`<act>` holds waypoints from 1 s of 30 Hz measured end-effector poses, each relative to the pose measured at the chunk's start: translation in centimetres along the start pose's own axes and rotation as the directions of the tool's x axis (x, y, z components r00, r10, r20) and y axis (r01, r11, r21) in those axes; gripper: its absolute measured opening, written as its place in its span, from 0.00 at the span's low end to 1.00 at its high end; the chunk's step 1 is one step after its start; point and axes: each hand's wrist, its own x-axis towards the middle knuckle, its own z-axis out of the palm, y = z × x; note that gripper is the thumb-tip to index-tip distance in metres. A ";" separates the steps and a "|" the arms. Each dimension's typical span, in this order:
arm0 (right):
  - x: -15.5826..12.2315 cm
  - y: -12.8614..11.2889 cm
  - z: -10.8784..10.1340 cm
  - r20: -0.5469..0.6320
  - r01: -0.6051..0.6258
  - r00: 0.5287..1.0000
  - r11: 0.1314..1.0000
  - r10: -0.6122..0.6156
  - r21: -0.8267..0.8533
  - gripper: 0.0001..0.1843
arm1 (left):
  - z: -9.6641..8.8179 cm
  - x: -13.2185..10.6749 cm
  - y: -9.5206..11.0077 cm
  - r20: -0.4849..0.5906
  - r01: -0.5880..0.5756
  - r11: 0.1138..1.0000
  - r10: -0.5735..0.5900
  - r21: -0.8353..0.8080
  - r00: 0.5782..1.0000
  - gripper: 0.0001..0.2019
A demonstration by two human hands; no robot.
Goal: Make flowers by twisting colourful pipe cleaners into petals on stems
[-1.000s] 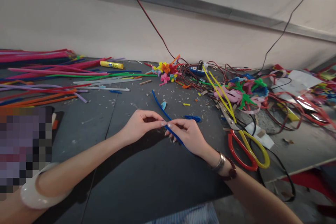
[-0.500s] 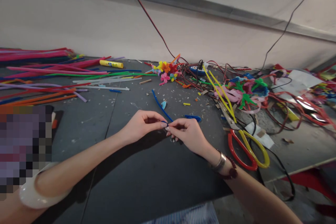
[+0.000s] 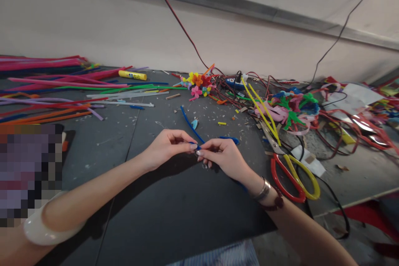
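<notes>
Left hand (image 3: 167,149), right hand (image 3: 225,159), both grips pinching fuzzy blue chenille stem (image 3: 189,124), thin curved length, dark scrap-strewn tabletop (image 3: 162,216)

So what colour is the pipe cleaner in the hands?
The pipe cleaner is blue, shown best in the head view.

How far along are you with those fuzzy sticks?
Some looks done: a bunch of pipe-cleaner flowers sits further back. In hand: the left hand and right hand pinch a bent blue pipe cleaner at the fingertips; the pinched part is too small to make out. Left: many long, loose pipe cleaners lie unshaped on the left.
</notes>
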 end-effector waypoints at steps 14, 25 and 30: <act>0.3 0.4 -0.7 0.489 -0.502 0.838 0.693 0.242 0.518 0.07 | -0.1 -0.3 -0.1 0.104 -0.013 0.989 0.029 -0.150 0.994 0.05; -0.1 -0.2 -0.3 0.229 -0.215 0.957 0.963 0.176 0.161 0.08 | 0.1 -0.4 0.1 0.148 0.040 0.985 -0.015 -0.165 0.989 0.03; -0.8 -0.3 -0.2 0.011 0.178 0.983 0.934 -0.184 -0.311 0.03 | 0.4 -0.3 -0.1 0.096 0.114 0.988 -0.103 -0.109 0.990 0.04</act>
